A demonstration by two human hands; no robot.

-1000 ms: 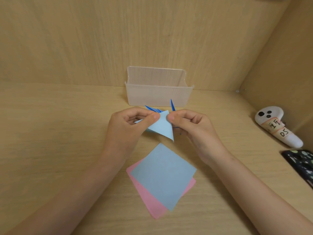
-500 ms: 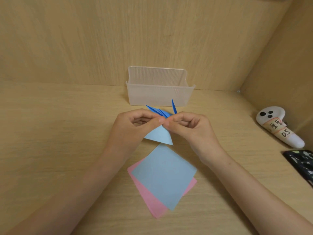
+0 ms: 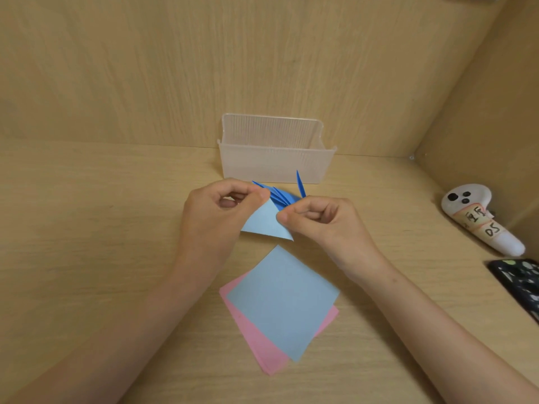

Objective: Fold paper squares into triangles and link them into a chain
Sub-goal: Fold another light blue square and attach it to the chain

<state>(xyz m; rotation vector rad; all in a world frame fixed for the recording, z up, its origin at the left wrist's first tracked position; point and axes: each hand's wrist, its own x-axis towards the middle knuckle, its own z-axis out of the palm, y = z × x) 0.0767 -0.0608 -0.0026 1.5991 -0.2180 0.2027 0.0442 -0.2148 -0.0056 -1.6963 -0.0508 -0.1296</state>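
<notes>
A light blue folded paper triangle (image 3: 264, 223) hangs between both hands just above the table. My left hand (image 3: 215, 217) pinches its upper left edge with thumb and forefinger. My right hand (image 3: 323, 223) pinches its right edge. Behind the triangle, dark blue folded paper pieces (image 3: 281, 195) stick out in thin points toward the back; what holds them is hidden. Nearer to me a flat light blue paper square (image 3: 283, 301) lies on top of pink paper squares (image 3: 256, 342).
A clear ribbed plastic box (image 3: 274, 163) stands against the back wall, just beyond the hands. At the right lie a white controller with a handwritten label (image 3: 478, 217) and a dark patterned object (image 3: 519, 284) at the frame edge. Wooden walls close the back and right.
The light blue triangle has dropped lower and turned flatter between the hands. My right thumb slid down its right edge, and more of the dark blue pieces show behind it.
</notes>
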